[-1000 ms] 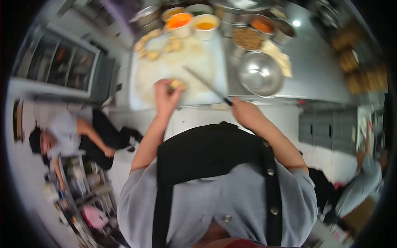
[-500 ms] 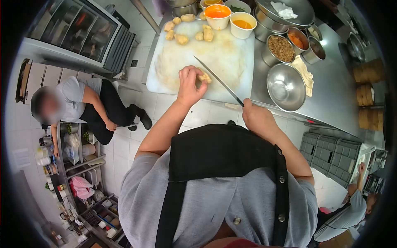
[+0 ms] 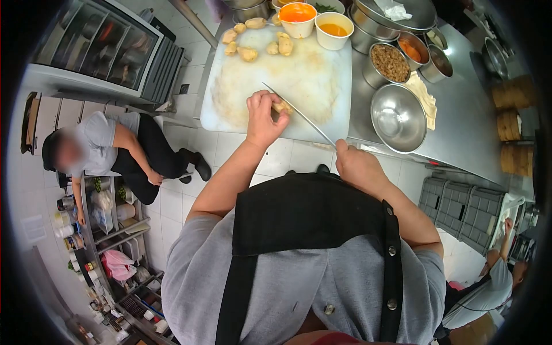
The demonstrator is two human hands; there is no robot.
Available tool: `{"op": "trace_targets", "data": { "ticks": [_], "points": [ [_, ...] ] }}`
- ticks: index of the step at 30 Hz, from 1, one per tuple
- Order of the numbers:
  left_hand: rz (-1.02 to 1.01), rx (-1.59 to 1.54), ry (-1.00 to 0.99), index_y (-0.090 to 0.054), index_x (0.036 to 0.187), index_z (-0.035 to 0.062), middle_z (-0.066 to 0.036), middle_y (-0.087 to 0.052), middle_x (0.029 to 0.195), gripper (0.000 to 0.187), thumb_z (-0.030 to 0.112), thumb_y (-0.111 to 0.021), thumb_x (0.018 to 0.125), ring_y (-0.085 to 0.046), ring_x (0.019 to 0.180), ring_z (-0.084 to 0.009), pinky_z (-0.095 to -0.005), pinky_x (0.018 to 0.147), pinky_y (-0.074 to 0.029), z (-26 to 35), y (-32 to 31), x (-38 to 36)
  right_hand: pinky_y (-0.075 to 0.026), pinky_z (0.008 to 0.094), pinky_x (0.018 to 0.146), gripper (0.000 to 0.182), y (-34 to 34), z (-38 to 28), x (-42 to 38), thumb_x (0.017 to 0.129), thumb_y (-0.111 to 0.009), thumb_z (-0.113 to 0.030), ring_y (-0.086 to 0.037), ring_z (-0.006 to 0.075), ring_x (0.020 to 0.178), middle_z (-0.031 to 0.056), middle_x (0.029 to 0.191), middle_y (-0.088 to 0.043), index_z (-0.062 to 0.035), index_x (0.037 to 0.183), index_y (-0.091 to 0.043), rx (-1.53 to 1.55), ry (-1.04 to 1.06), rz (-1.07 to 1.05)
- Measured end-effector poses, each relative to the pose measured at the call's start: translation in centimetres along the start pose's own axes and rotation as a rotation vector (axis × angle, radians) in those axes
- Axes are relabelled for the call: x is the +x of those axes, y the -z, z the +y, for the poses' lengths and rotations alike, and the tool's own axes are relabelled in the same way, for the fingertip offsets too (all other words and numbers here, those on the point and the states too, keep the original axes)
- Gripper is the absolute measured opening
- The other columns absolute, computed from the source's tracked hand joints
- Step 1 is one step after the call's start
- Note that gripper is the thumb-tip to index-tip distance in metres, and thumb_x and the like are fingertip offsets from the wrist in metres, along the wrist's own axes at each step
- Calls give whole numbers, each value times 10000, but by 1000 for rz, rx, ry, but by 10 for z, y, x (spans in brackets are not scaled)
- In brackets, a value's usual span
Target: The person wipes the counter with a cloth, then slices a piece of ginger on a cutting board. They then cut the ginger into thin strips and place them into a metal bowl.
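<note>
With my left hand [image 3: 264,118] I pinch a pale yellow, knobby piece of ginger [image 3: 282,107] against the white cutting board [image 3: 230,118], near its front edge. My right hand [image 3: 357,165] is wrapped round the handle of a long knife [image 3: 305,117]. The blade runs slantwise up and left across the board, right beside the held ginger, its tip beyond my left fingers. More knobby pieces lie at the board's far side, including a ginger piece [image 3: 247,54] on the left and a ginger cluster [image 3: 280,46] further right.
Orange liquid fills a white tub [image 3: 297,30] behind the board, beside a tub of yellow liquid [image 3: 333,41]. A steel bowl [image 3: 398,118] and a container of brown mince [image 3: 390,62] stand right. One person [image 3: 126,141] sits left; another person [image 3: 480,290] is at far right.
The knife blade has shifted left, closer to the held ginger, and its tip has come slightly nearer to me. My left hand keeps its pinch in the same place.
</note>
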State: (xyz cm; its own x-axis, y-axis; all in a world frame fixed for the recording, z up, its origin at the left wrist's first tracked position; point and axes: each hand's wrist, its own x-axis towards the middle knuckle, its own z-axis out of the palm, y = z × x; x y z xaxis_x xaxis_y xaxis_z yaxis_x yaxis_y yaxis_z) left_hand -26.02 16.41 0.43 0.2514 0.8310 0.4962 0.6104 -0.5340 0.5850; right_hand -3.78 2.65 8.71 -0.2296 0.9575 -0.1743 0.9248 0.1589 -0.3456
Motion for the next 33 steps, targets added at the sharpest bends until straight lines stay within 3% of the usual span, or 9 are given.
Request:
{"op": "trace_targets", "data": {
  "ticks": [8, 14, 20, 23, 33],
  "points": [
    [-15, -11, -7, -549, 954, 68, -135, -482, 1078, 309, 83, -674, 671, -422, 1015, -338, -414, 901, -397, -3, -1, 0, -514, 486, 618, 134, 7, -9, 16, 833, -494, -43, -640, 391, 686, 222, 760, -626, 17, 950, -472, 39, -40, -113],
    [-34, -32, 4, -542, 963, 69, -137, -480, 1076, 324, 72, -678, 669, -424, 1018, -337, -418, 900, -397, -3, 1, 1, -514, 491, 639, 127, -2, -16, 43, 832, -488, -16, -648, 390, 713, 216, 769, -636, 26, 950, -469, 59, 26, -55],
    [-3, -23, -39, -522, 975, 62, -141, -483, 1053, 326, 49, -653, 677, -440, 961, -311, -391, 841, -405, -1, 2, 1, -513, 490, 660, 120, -4, -22, 73, 850, -468, -27, -647, 399, 731, 217, 779, -637, 28, 957, -476, 94, -36, -109],
    [-10, -1, -49, -519, 976, 60, -141, -479, 1052, 333, 44, -654, 672, -442, 958, -308, -387, 836, -407, -3, 2, 1, -512, 485, 656, 124, -4, -19, 54, 856, -471, -42, -645, 401, 732, 214, 776, -632, 23, 961, -476, 82, -12, -40],
    [0, -11, -55, -525, 962, 55, -137, -479, 1044, 332, 27, -662, 661, -448, 950, -303, -379, 826, -413, -3, 2, 2, -510, 488, 588, 151, 12, -13, 10, 867, -511, -103, -643, 385, 682, 217, 773, -617, 2, 958, -452, 19, -70, -116]
  ]
}}
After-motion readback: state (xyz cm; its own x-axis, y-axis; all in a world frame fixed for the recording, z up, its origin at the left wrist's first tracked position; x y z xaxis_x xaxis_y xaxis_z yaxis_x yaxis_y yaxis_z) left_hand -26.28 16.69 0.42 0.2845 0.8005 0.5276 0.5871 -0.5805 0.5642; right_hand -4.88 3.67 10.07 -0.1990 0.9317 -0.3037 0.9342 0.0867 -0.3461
